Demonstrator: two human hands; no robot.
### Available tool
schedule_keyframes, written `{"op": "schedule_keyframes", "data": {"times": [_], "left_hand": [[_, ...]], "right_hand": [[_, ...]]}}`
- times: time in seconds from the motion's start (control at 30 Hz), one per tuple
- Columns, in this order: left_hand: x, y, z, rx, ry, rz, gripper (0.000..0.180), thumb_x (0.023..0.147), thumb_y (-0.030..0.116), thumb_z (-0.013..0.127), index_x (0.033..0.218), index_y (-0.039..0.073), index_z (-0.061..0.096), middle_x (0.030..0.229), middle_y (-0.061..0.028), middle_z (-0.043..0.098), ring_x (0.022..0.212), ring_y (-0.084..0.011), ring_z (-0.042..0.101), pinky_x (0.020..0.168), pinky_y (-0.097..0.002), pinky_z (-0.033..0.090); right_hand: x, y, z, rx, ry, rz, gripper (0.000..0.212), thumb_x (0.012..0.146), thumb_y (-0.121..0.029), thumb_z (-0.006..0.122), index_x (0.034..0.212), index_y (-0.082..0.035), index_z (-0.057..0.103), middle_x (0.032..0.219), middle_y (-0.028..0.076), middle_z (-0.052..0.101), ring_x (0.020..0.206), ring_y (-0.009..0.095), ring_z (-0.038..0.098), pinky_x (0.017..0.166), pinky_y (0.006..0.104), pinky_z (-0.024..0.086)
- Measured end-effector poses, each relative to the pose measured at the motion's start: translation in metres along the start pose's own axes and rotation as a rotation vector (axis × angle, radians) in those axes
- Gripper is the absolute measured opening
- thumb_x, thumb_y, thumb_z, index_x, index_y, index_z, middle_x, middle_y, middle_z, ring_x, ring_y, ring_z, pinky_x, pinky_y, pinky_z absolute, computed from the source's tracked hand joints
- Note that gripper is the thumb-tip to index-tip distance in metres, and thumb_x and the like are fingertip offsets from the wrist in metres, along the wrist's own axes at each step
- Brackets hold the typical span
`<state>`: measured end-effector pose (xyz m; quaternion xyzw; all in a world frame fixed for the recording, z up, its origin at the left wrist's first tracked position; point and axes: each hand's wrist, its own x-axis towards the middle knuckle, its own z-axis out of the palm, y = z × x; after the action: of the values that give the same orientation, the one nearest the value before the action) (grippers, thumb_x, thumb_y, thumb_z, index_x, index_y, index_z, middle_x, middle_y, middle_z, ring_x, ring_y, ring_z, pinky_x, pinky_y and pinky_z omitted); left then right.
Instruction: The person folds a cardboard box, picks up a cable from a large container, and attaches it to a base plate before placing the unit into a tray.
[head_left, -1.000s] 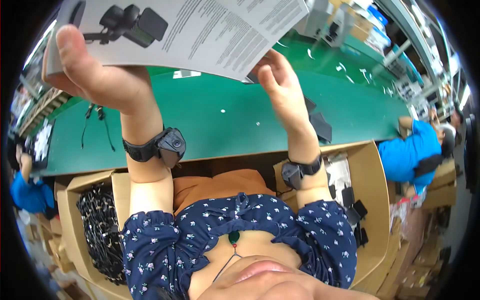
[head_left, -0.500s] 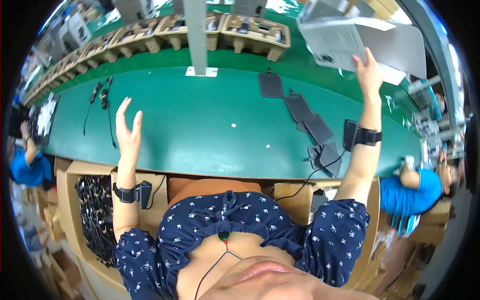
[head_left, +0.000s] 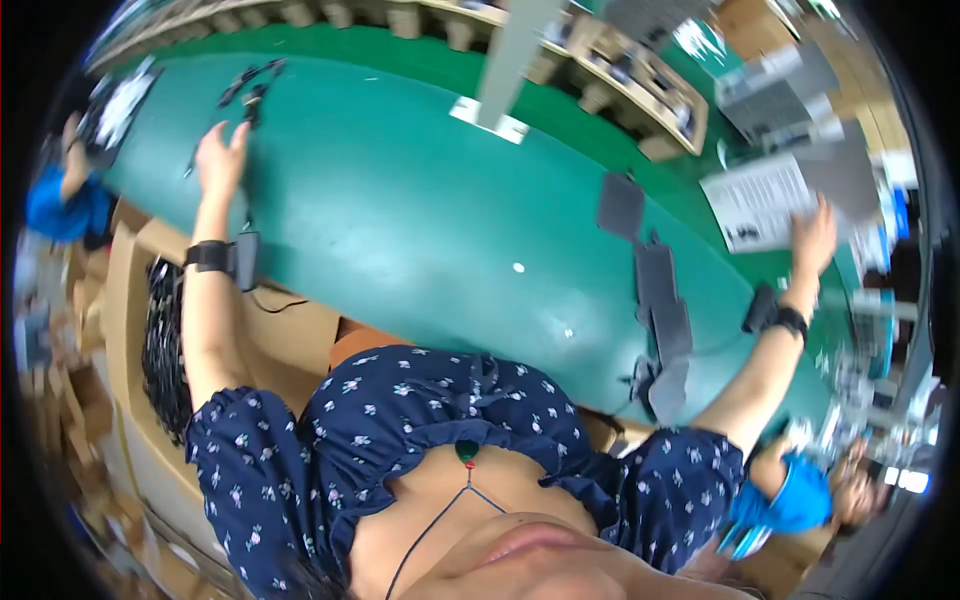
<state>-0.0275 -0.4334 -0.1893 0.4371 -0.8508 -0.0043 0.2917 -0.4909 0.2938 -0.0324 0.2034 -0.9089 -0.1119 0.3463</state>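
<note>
At the far left of the green table, my left hand [head_left: 220, 160] reaches out with thumb and fingers apart, holding nothing. It hovers by a bundled black cable [head_left: 252, 100], whose lower length passes behind the hand and wrist. On the right, my right hand [head_left: 815, 240] lies against a white and grey printed carton [head_left: 755, 208], its fingers spread at the edge between the white panel and the grey flap. Blur hides how firmly it touches. Between my arms lies a row of dark grey flat pouches [head_left: 657, 275], nearer the right hand.
A metal post [head_left: 510, 65] rises from the table's far side. Brown moulded trays [head_left: 640, 85] line the far side. Another printed box [head_left: 775, 90] stands at the back right. A carton of black cables [head_left: 165, 350] is at my left. Co-workers in blue [head_left: 785, 490] sit on both sides.
The view has turned. My right hand has lowered the raised carton onto the surface at the right. My left hand has moved left and away, to the black cable.
</note>
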Motion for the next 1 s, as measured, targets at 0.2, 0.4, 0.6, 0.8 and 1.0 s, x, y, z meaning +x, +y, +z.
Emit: {"op": "schedule_keyframes", "data": {"times": [0.2,0.4,0.6,0.8,1.0], "left_hand": [[0.043,-0.011,0.011,0.211,-0.25,-0.102,0.074,0.076,0.064,0.052,0.111,-0.001,0.056,0.107,-0.0252,0.059,0.104,-0.038,0.054,0.088,-0.0436,0.043],[0.01,0.042,0.013,0.03,-0.259,0.068,0.04,0.084,0.037,0.054,0.106,0.005,0.049,0.104,-0.0162,0.061,0.096,-0.0356,0.058,0.08,-0.0439,0.045],[-0.119,0.18,-0.067,-0.345,-0.751,0.387,0.023,0.083,0.021,0.061,0.097,0.006,0.051,0.078,-0.0096,0.063,0.072,-0.0188,0.062,0.064,-0.03,0.047],[-0.174,0.258,-0.09,-0.688,-0.815,0.718,0.027,0.079,0.014,0.064,0.104,0.01,0.055,0.095,-0.0092,0.06,0.083,-0.0276,0.06,0.072,-0.035,0.048],[-0.184,0.287,-0.091,-0.756,-0.777,0.638,0.028,0.079,0.014,0.064,0.106,0.013,0.057,0.09,-0.0091,0.058,0.08,-0.0282,0.059,0.07,-0.0351,0.048]], "right_hand": [[-0.041,-0.096,-0.051,0.313,0.272,-0.018,0.026,0.081,-0.026,0.061,0.1,-0.009,0.061,0.093,0.01,0.063,0.086,0.027,0.06,0.074,0.0372,0.047],[-0.106,-0.209,-0.071,0.478,-0.288,-0.128,0.062,0.072,-0.049,0.066,0.119,-0.011,0.052,0.116,0.015,0.053,0.107,0.032,0.051,0.088,0.043,0.043],[-0.13,-0.219,-0.026,0.665,-0.52,-0.287,0.076,0.067,-0.048,0.071,0.132,-0.024,0.042,0.144,0.015,0.026,0.133,0.033,0.025,0.105,0.0416,0.029],[-0.127,-0.219,-0.004,0.673,-0.295,-0.402,0.049,0.079,-0.034,0.065,0.124,-0.021,0.05,0.129,0.015,0.047,0.12,0.032,0.044,0.096,0.0371,0.04],[-0.031,-0.193,-0.065,0.849,0.128,0.099,0.028,0.08,-0.029,0.065,0.099,-0.009,0.059,0.087,0.013,0.064,0.08,0.032,0.062,0.067,0.0366,0.048]]}}
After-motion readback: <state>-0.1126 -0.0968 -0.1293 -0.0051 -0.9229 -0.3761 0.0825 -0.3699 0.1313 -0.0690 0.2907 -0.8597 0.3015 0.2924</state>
